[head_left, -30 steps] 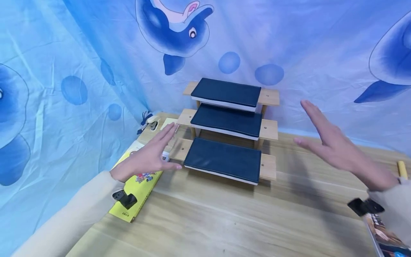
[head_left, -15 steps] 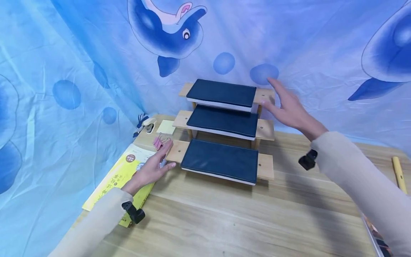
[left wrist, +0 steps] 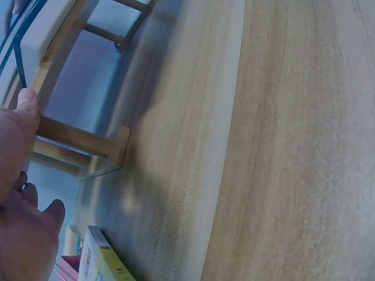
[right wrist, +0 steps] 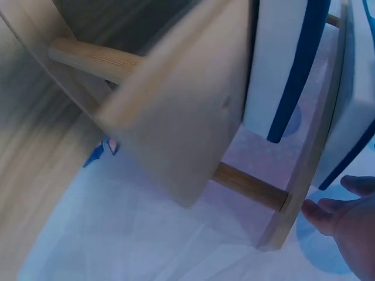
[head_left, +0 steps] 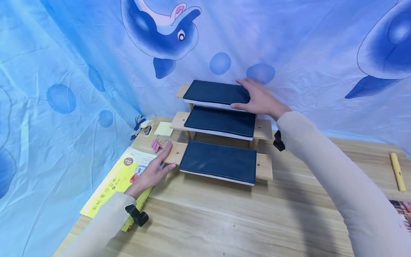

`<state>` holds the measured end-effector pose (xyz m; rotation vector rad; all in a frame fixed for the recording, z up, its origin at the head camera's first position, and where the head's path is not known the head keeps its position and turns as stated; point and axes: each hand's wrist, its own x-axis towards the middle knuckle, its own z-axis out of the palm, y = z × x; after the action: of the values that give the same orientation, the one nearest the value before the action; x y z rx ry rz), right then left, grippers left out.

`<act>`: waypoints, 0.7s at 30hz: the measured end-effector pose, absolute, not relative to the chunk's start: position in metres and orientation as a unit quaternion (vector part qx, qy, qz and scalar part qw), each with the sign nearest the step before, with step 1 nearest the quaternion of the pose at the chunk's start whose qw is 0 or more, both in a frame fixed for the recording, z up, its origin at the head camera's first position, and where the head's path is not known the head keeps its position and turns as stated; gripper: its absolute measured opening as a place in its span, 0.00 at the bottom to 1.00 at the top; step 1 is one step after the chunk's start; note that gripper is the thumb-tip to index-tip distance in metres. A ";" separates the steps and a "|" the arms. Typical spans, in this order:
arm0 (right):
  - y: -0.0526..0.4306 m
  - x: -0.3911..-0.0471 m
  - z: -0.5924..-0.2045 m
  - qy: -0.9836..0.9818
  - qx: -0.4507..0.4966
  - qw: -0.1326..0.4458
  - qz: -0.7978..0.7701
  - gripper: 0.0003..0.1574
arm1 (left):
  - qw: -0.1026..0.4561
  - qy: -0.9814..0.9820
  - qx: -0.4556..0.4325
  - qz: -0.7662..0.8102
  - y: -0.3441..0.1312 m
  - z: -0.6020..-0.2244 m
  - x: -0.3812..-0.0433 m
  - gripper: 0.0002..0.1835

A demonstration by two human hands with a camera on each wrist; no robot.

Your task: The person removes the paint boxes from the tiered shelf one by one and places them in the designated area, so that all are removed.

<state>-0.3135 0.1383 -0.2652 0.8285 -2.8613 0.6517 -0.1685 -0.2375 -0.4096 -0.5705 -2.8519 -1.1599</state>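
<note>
A three-step wooden stand [head_left: 263, 166] bears a white slab with a navy top on each step: the lowest [head_left: 218, 162], the middle [head_left: 219, 123] and the top slab [head_left: 213, 92]. My left hand [head_left: 154, 173] holds the left end of the lowest step, its thumb on the front edge; in the left wrist view several fingers hang below the board. Over the right end of the top slab lies my right hand [head_left: 258, 98]. Its thumb is at the front edge and its straight fingers reach toward the back, hiding that end of the step.
Left of the stand lie a yellow book [head_left: 112, 182], pink binder clips [head_left: 156, 145], a pale sticky-note pad [head_left: 163, 129] and a cream stapler [head_left: 147, 126]. A yellow stick [head_left: 398, 171] lies at the right. A blue dolphin-print curtain [head_left: 305, 43] hangs behind.
My right hand has come in from the right over the top step's right end. My left hand has lowered onto the left end of the lowest step. The stand and slabs look unmoved.
</note>
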 end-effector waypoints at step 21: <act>0.117 -0.325 -0.277 -0.955 0.255 0.056 0.143 0.58 | 0.002 -0.908 -0.179 -0.379 -0.235 -0.415 -0.168 0.38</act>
<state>-0.3253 0.1174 -0.2767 0.7747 -2.8964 0.4334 -0.1679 -0.2348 -0.4147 -0.5625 -2.8480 -1.1904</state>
